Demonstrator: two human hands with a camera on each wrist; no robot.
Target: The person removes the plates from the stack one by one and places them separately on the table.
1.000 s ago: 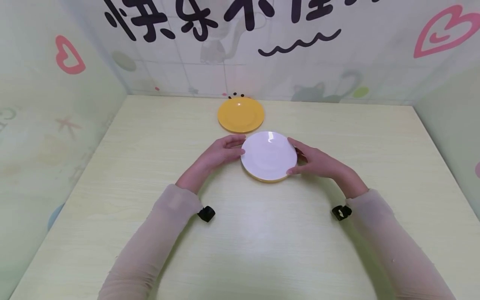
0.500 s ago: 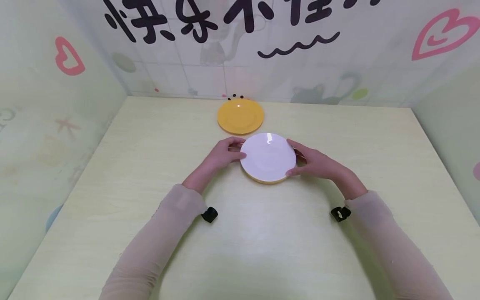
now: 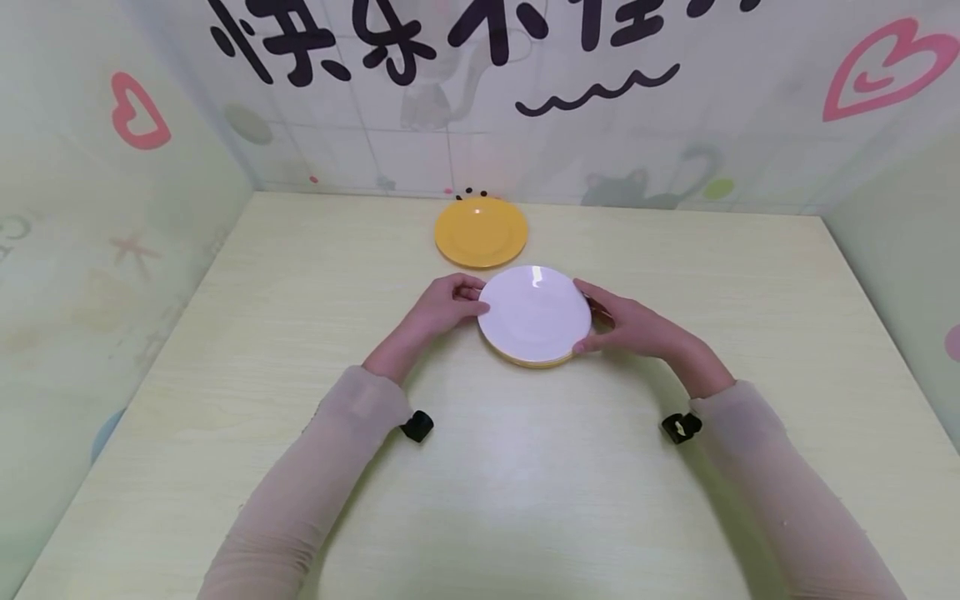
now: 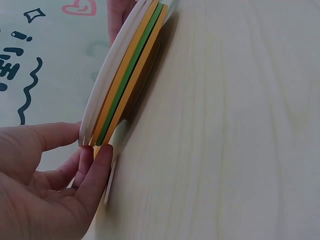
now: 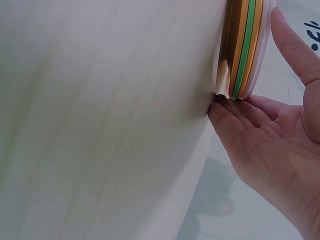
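Observation:
A stack of plates stands on the table between both hands. On top lies a white plate (image 3: 535, 313). Below the white rims, a green plate (image 4: 129, 75) sits between yellow-orange rims in the left wrist view. My left hand (image 3: 441, 307) holds the stack's left edge, thumb at the white rim and fingers low at the side. At the right edge, my right hand (image 3: 628, 323) has its thumb on the white rim (image 5: 265, 47) and its fingers against the underside edge near the table. Whether the stack is lifted slightly, I cannot tell.
Just behind the stack, a single yellow plate (image 3: 481, 232) lies on the pale wooden table (image 3: 540, 483), close to the back wall (image 3: 480, 150). Printed side walls flank the table on both sides. A small black device (image 3: 417, 426) is at the left sleeve cuff, another (image 3: 682, 427) at the right.
My left forearm has swung slightly inward, with the thumb settling at the plate rim. Over the last half second the stack has shifted very slightly left. My right hand keeps its hold.

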